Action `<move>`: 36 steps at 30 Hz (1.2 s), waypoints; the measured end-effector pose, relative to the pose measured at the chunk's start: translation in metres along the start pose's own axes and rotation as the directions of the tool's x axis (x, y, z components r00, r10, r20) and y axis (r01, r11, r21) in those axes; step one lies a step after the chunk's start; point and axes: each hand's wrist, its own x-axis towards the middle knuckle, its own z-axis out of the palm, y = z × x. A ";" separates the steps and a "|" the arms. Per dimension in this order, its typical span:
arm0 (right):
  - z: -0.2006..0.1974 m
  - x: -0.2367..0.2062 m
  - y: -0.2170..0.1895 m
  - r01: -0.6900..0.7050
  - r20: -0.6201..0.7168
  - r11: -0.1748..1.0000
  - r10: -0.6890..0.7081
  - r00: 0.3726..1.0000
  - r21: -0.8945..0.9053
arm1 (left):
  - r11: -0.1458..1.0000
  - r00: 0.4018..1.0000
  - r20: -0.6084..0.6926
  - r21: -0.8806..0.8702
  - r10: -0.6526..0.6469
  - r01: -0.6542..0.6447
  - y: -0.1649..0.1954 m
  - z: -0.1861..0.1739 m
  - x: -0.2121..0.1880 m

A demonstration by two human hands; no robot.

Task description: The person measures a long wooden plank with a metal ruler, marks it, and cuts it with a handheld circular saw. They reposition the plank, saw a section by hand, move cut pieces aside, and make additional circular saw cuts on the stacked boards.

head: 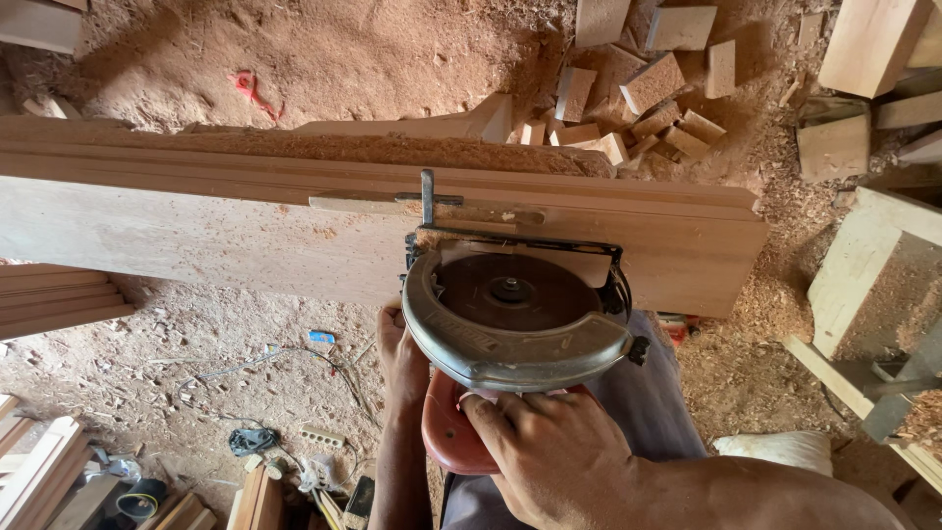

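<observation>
A circular saw with a grey metal blade guard and a red body rests on the near edge of a long wooden plank. Its base plate and a metal guide rod lie flat on the wood. My right hand grips the red body from behind. My left hand holds the saw's left side, just under the plank's edge. Sawdust lies piled along the plank's far edge.
Several short wood offcuts are scattered on the sawdust-covered floor beyond the plank. A wooden frame stands at the right, stacked boards at the left. A cable, a power strip and small tools lie on the floor at lower left.
</observation>
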 end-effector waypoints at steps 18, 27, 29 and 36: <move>-0.002 0.010 -0.009 -0.091 0.054 0.995 0.090 0.994 0.025 | 1.000 1.000 0.004 -0.006 0.002 -0.002 -0.005 -0.009 0.004; -0.001 0.018 -0.010 -0.066 0.064 0.997 0.063 0.996 0.038 | 0.998 1.000 0.009 -0.068 -0.003 0.003 0.004 -0.007 0.009; -0.001 0.021 -0.012 -0.086 0.094 0.996 0.083 0.992 0.032 | 0.998 1.000 0.002 -0.069 -0.006 0.006 0.005 -0.009 0.010; 0.001 0.034 -0.020 -0.165 0.202 0.986 0.164 0.966 -0.009 | 0.999 1.000 -0.012 -0.045 -0.001 0.000 0.004 -0.021 0.018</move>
